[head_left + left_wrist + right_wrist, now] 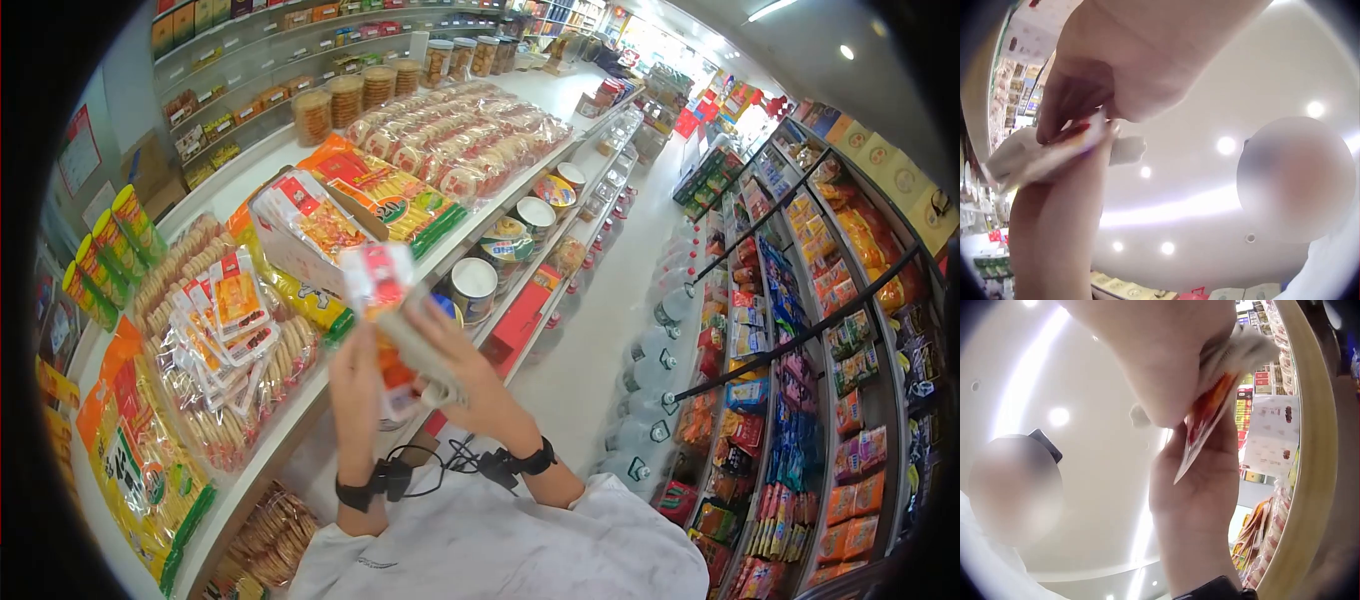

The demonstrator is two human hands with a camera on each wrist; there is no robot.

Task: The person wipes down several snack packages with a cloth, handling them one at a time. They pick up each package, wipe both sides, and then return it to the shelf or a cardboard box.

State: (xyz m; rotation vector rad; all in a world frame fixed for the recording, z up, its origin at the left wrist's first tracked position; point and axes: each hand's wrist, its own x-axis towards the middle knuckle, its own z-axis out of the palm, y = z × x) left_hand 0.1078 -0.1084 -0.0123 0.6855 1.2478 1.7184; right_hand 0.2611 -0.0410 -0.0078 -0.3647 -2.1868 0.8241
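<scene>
Held in front of the chest is a small stack of flat snack packets (pixel 378 268), white with red and orange print, blurred in the head view. My left hand (pixel 354 385) grips the stack from one side, and my right hand (pixel 460 360) holds it from the other. In the right wrist view a packet (pixel 1210 409) with a clear edge runs between the two hands. Just beyond the hands stands an open white carton (pixel 290 250) with similar packets (pixel 322 215) in it. More packets (pixel 235 300) lie in a loose pile to the left.
The pile lies on bagged round biscuits (pixel 180 400) on a white counter (pixel 255 460). Yellow snack bags (pixel 150 470) flank it. Tins (pixel 473 283) stand on a lower shelf to the right. Across the aisle, water jugs (pixel 645 380) line a stocked rack (pixel 770 400).
</scene>
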